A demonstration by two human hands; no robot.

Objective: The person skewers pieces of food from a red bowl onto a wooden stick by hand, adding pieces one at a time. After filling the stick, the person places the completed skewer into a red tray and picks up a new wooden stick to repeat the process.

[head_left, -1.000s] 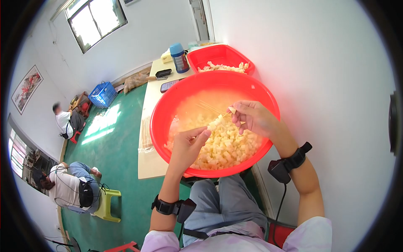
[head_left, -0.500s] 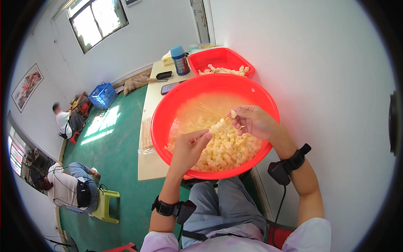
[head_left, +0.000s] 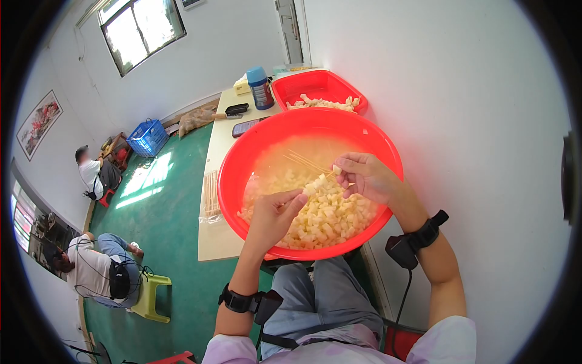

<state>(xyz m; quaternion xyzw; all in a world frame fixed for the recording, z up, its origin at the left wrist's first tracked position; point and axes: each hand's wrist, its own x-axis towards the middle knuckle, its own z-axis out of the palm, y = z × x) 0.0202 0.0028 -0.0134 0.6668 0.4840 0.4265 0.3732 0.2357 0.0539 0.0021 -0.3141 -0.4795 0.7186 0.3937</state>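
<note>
Over the large red basin (head_left: 227, 204), my left hand (head_left: 271, 219) pinches a short row of pale cubes (head_left: 316, 184) that look threaded on a skewer. My right hand (head_left: 367, 176) is closed close by, with one pale cube (head_left: 336, 170) between thumb and forefinger. Several thin bamboo skewers (head_left: 301, 159) stick out from that hand toward the upper left. Below both hands, a heap of pale yellow cut cubes (head_left: 330, 219) lies in cloudy liquid in the basin. The right hand's curled fingers hide part of the skewers.
Behind the basin stands a smaller red tub (head_left: 357, 91) with pale pieces. A blue-capped flask (head_left: 260, 91), a phone (head_left: 247, 126), a knife (head_left: 227, 116) and bundled skewers (head_left: 211, 194) lie on the table (head_left: 218, 242). A wall (head_left: 485, 151) rises at right. Two people sit at left.
The cube in my right hand and the row in my left have shifted very slightly. Both hands keep their hold, and the basin stays in place.
</note>
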